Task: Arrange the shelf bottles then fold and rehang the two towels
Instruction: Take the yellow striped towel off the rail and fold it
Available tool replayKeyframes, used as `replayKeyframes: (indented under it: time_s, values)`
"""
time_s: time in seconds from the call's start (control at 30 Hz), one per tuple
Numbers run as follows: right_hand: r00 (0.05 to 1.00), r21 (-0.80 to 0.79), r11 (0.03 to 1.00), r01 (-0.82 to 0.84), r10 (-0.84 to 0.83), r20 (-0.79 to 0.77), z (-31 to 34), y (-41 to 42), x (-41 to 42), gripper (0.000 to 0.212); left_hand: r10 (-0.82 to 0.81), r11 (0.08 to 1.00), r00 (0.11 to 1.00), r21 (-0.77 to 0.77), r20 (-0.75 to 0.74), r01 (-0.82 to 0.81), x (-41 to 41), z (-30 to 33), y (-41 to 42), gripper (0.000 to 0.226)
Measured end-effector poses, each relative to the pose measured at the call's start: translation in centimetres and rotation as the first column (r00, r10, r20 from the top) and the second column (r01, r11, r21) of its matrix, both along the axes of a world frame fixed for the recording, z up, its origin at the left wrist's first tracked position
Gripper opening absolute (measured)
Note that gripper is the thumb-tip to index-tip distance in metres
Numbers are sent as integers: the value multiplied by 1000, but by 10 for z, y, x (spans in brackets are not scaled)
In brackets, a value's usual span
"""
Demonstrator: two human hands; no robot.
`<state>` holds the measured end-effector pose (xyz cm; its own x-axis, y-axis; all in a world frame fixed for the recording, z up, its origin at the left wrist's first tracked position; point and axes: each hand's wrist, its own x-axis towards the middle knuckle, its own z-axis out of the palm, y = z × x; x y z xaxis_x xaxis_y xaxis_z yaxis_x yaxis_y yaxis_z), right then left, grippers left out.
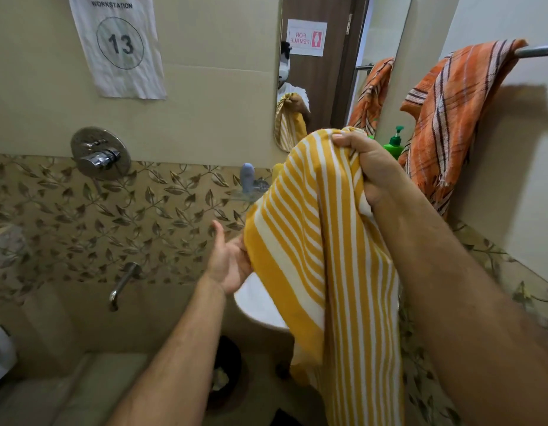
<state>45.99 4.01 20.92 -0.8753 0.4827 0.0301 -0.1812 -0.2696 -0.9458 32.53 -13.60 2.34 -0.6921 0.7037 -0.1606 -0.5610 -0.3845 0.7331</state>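
Towels: we are seeing two, one yellow striped towel [322, 241] and one orange striped towel [451, 118] hanging over the towel rail [540, 50].
Right hand [371, 167]: we are gripping the yellow towel's bunched top.
Left hand [226, 256]: fingers relaxed, touching its edge.
Bottles: one green pump bottle [394, 144], one blue bottle [247, 176].

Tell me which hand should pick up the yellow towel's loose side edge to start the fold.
Left. The left hand is open at the yellow striped towel's hanging side edge, while the right hand is bunched around its top, holding it up.
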Motion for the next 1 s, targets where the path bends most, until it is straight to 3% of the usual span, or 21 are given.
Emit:
replayKeyframes:
  time_s: [0.13, 0.23, 0.33, 0.5, 0.57, 0.63, 0.73, 0.83, 0.93, 1.0]
  values:
    - [996, 13, 996, 87, -87, -9, 7, 4, -8, 12, -178, 984, 984, 24, -31, 179, 29, -24, 28, 105]
    - [991, 14, 991, 132, -132, 0, 7, 15, -9, 32, -254, 967, 951, -32, -179, 252, 43, -22, 35, 108]
    - [984, 2, 984, 179, -179, -20, 5, 26, -7, 40, -242, 969, 935, -121, -258, 217, 44, -15, 38, 103]
    - [966, 40, 965, 258, -258, -19, -6, 40, -10, 40, -96, 995, 939, -45, -330, 85, 34, 22, 46, 43]
    - [972, 32, 971, 237, -237, -13, -9, 41, -12, 33, 9, 997, 909, -65, -417, -40, 31, 37, 57, 32]
    - [982, 18, 982, 191, -190, -9, -10, 40, -16, 29, 83, 980, 850, -111, -520, -164, 36, 51, 70, 50]
    - [995, 7, 995, 96, -96, -1, -12, 38, -28, 30, 28, 968, 784, -179, -620, -175, 48, 57, 88, 103]
    - [1000, 15, 1000, 17, -17, -6, -14, 42, -39, 18, -15, 953, 716, -226, -698, -200, 58, 65, 103, 115]
    - [999, 27, 999, -34, 35, -38, -16, 58, -40, 28, 103, 949, 745, -159, -659, -272, 56, 73, 120, 82]
    - [993, 58, 995, -77, 82, -83, -20, 76, -37, 48, 178, 941, 749, -113, -638, -320, 52, 80, 127, 55]
